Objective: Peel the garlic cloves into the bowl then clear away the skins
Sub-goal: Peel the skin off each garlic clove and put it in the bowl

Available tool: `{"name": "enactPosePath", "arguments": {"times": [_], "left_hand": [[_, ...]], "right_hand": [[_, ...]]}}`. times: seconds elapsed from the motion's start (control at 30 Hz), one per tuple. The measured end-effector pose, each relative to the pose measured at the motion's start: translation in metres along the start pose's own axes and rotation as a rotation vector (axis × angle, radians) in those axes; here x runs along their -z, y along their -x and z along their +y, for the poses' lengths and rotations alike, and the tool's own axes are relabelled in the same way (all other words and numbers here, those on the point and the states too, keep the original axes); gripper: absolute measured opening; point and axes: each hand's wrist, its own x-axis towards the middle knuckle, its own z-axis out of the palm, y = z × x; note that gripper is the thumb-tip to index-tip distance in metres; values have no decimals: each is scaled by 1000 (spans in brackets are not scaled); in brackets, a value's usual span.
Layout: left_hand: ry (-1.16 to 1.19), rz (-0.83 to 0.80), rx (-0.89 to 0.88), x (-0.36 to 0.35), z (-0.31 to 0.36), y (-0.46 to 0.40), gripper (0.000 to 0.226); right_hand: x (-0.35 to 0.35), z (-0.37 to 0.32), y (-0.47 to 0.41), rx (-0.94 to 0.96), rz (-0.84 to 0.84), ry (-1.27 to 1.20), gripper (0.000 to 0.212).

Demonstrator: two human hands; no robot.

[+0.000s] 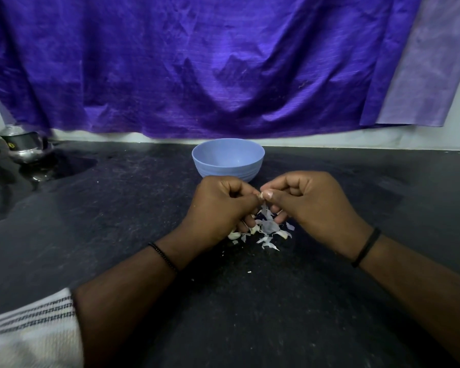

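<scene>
blue bowl point(228, 158) upright on counter | clove point(261, 195) pinched | skins point(270, 229) scattered

We see a purple cloth point(197, 62) hanging well beyond our hands, and a steel pot point(24, 146) far off our left hand on the dark counter point(91, 235).

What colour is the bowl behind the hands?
Light blue; the bowl shows best in the head view, standing on the dark counter.

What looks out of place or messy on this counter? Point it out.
Only the garlic skins: papery flakes lie scattered on the dark counter below both hands, with a few cloves among them. That fits mid-peeling. The blue bowl stands upright behind; what shows of its inside is bare.
</scene>
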Motion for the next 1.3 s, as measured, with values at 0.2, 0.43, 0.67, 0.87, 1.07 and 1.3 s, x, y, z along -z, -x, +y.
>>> {"name": "enactPosePath", "arguments": {"times": [0.2, 0.43, 0.67, 0.87, 1.07, 1.3], "left_hand": [[14, -14, -4, 0, 0, 0, 7], [32, -37, 2, 0, 1, 1, 8], [36, -30, 0, 0, 2, 1, 7], [39, -23, 12, 1, 3, 2, 9], [-15, -11, 30, 2, 3, 2, 8], [-370, 16, -109, 4, 3, 4, 9]], "right_hand": [[1, 0, -1, 10, 2, 48, 12], [1, 2, -3, 6, -23, 67, 17], [-1, 3, -4, -37, -26, -47, 18], [0, 2, -5, -77, 8, -227, 16], [1, 1, -6, -125, 19, -326, 18], [3, -1, -5, -166, 45, -388, 16]]}}
